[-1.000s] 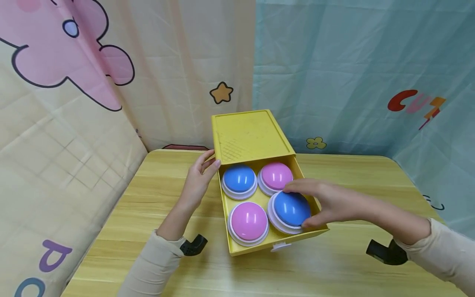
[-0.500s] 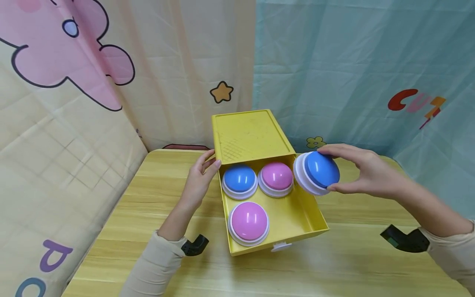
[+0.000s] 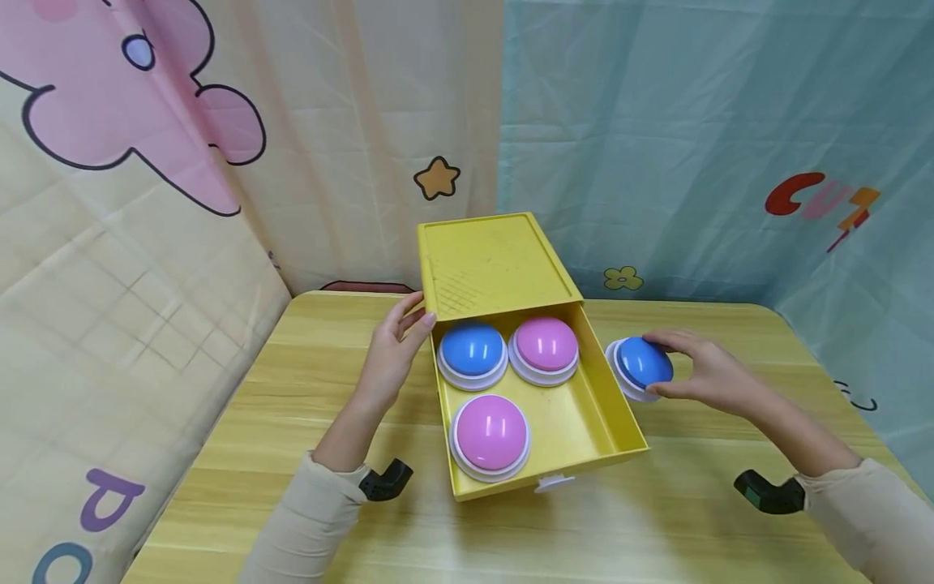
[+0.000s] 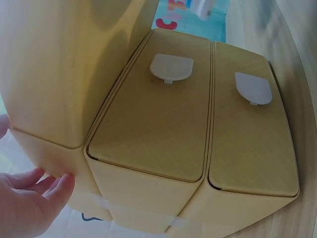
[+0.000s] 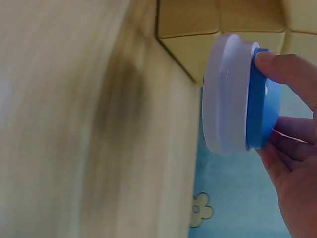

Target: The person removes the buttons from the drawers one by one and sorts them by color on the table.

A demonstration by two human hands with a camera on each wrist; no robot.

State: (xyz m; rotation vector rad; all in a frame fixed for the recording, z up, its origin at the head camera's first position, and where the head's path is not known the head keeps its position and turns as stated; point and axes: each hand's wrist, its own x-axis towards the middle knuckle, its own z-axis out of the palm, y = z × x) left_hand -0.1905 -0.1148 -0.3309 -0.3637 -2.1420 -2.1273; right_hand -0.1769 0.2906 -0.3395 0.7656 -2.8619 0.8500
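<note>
Fingers (image 3: 660, 341) of the right hand (image 3: 704, 375) curl over the blue dome button (image 3: 642, 367), with the thumb under its near edge, so the hand grips it by the dome rather than the base. The right wrist view shows the same hold: fingertips on the blue cap, the white base ring (image 5: 223, 99) left free. The button sits tilted, close above or just touching the wooden table (image 3: 693, 519), just beside the right wall of the yellow drawer (image 3: 620, 422); I cannot tell whether it has full contact with the tabletop.

It looks like hard, smooth plastic, light and stiff, with a glossy cap that could slip under a loose pinch. The blue cap probably gives when squeezed from above, so the white ring, with its straight side wall, seems the surer place to take hold.

The left hand (image 3: 390, 357) rests with relaxed, nearly straight fingers against the left side of the yellow box (image 3: 489, 259), holding nothing; the left wrist view shows its fingertips (image 4: 62, 183) touching the box wall.

Inside the pulled-out drawer lie three more buttons: a blue one (image 3: 472, 354) at the back left, a pink one (image 3: 546, 347) at the back right, and a second pink one (image 3: 490, 434) at the front left. The front right spot is bare. A printed curtain (image 3: 693, 146) hangs behind the table.
</note>
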